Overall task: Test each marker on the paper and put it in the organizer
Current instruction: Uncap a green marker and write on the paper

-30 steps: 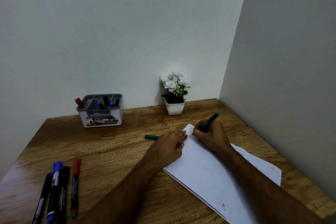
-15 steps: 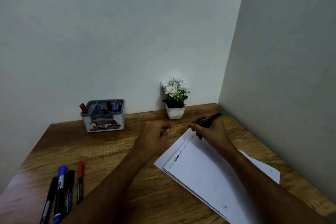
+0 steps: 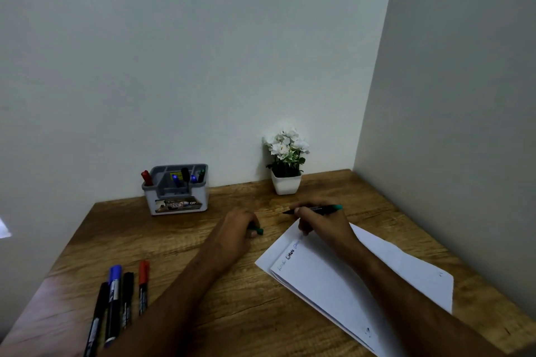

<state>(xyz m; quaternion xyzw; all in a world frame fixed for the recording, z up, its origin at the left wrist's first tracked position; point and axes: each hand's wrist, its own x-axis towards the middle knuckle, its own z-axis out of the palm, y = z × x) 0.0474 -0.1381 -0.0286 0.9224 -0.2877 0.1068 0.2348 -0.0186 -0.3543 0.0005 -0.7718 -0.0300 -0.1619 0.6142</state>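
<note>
At frame centre, the right hand [image 3: 322, 222] pinches the slim black green-ended plastic marker [image 3: 314, 208] mid-barrel, above the white paper sheet [image 3: 348, 278]. The left hand [image 3: 236, 230] curls around its green cap [image 3: 259, 231]. The marker is probably light, rigid and smooth; grip the barrel, clear of the wet tip.

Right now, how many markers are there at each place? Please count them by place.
Lying loose on the desk at the left: 4
Standing in the organizer: 5
In the right hand: 1
Total: 10
</note>
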